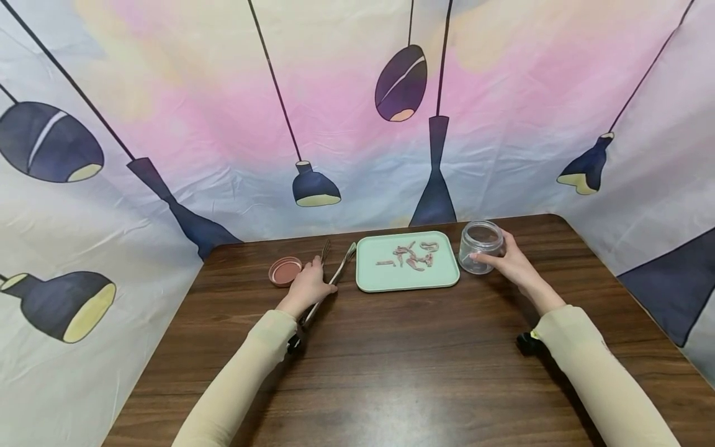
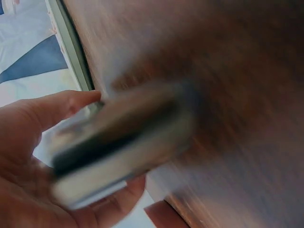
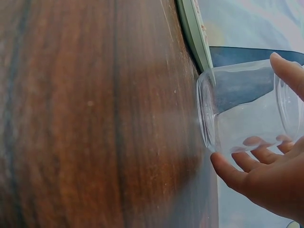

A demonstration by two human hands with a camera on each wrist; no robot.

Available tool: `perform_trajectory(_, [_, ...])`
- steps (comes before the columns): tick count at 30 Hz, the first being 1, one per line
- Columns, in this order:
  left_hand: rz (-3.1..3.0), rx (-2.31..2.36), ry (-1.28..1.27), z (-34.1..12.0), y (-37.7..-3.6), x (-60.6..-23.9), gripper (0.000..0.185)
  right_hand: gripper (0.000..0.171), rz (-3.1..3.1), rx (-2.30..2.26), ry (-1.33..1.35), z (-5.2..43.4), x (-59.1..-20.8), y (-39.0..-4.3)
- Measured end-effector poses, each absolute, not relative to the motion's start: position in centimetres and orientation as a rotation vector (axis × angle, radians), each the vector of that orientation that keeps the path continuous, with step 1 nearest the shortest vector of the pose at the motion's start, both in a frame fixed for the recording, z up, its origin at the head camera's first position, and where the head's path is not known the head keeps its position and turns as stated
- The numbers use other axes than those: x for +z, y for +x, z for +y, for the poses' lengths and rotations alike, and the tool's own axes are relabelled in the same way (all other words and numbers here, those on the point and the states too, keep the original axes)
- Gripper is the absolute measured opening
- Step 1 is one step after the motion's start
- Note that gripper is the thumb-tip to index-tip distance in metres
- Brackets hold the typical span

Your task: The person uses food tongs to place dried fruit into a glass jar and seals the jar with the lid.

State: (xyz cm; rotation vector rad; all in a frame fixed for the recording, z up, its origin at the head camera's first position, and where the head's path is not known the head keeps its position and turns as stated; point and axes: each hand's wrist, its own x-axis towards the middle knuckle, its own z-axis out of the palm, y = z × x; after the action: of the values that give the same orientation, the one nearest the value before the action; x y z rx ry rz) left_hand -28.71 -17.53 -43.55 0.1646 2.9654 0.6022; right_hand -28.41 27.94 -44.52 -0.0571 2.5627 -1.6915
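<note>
My left hand [image 1: 309,287] grips a pair of metal tongs [image 1: 342,266] that lie on the wooden table [image 1: 391,360], left of a mint-green tray [image 1: 363,282]. In the left wrist view the tongs [image 2: 123,137] are blurred, with the fingers of that hand [image 2: 28,156] curled round them. Several small pinkish strips [image 1: 413,254] lie on the tray. To the tray's right stands an open clear jar [image 1: 479,245], empty as far as I can see. My right hand [image 1: 511,264] holds it from the side. In the right wrist view the fingers [image 3: 251,161] wrap round the jar [image 3: 242,109].
A round pink lid [image 1: 285,270] lies on the table just left of my left hand. A printed cloth backdrop [image 1: 335,124] closes in the table's far and side edges. The tray's edge [image 3: 194,33] sits close beside the jar.
</note>
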Motion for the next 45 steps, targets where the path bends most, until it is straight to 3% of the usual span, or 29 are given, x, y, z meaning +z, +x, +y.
perform_trajectory(20, [3.036,0.863,0.454,-18.7,-28.0,-39.6,0.074,0.108,2.602,-1.706,-0.075,28.1,-44.0,-28.0])
perform_trajectory(36, [2.913,0.78,0.623,-16.3,-28.4,-40.1,0.063,0.113,2.596,-1.622,-0.071,28.0,-43.5,-24.3])
perform_trajectory(45, [2.905,0.737,0.667,-15.9,-28.9,-40.5,0.067,0.108,2.577,-1.639,-0.084,27.7,-43.5,-23.0])
